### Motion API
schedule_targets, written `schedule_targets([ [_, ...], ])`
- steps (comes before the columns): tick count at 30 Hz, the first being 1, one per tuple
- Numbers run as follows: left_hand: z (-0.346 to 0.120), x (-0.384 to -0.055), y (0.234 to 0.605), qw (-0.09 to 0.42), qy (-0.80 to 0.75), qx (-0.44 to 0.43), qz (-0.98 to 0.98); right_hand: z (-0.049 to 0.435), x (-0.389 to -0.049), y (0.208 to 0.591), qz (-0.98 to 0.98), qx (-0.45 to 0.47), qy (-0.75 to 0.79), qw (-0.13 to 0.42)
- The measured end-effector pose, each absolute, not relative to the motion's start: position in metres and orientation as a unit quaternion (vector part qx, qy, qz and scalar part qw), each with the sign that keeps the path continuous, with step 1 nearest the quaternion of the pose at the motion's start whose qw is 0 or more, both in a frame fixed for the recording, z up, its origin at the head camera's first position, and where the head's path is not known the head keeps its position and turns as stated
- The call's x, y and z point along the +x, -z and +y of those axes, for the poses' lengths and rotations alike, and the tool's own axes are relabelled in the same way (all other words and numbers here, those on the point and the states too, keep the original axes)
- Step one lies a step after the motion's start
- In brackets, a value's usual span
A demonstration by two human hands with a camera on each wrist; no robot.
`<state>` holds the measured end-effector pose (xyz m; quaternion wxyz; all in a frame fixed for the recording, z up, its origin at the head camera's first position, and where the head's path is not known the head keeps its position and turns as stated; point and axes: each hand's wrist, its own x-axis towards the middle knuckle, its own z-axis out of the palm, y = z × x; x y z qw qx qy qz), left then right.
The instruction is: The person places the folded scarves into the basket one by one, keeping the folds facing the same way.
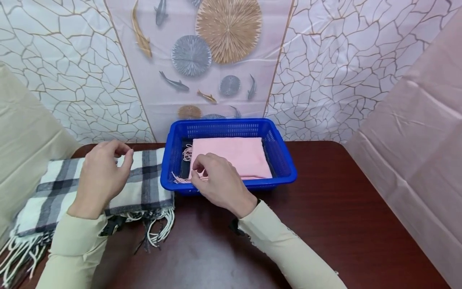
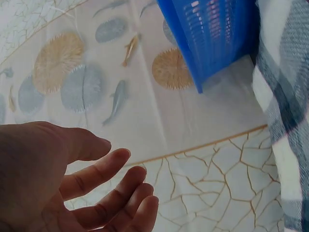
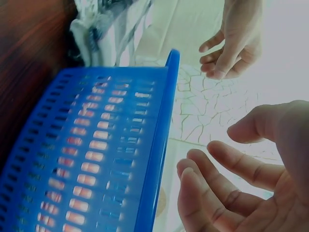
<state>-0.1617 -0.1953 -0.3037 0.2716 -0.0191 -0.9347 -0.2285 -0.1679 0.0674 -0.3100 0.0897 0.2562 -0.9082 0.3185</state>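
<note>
A folded pink scarf (image 1: 231,154) with fringe at its left end lies in a blue plastic basket (image 1: 285,160), on top of a dark cloth that shows at its edges. My right hand (image 1: 220,180) hovers over the basket's front rim, fingers loosely bent with nothing between them. Left of the basket, a black-and-white checked scarf (image 1: 151,172) lies folded on the table, its fringe hanging toward the front. Above that scarf my left hand (image 1: 104,172) is raised, thumb and fingers apart and holding nothing, as the left wrist view (image 2: 96,179) also shows.
The dark brown table (image 1: 325,216) extends right and in front of the basket. A patterned sheet (image 1: 231,92) hangs behind it, with plain cloth drapes (image 1: 415,132) at the sides. The checked scarf's right edge meets the basket's left side.
</note>
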Motion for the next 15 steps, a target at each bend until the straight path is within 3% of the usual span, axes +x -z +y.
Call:
schedule_targets([
  [15, -0.235, -0.162, 0.3, 0.236, 0.248, 0.027, -0.939, 0.032, -0.165, 0.309, -0.895, 0.297, -0.321, 0.089],
])
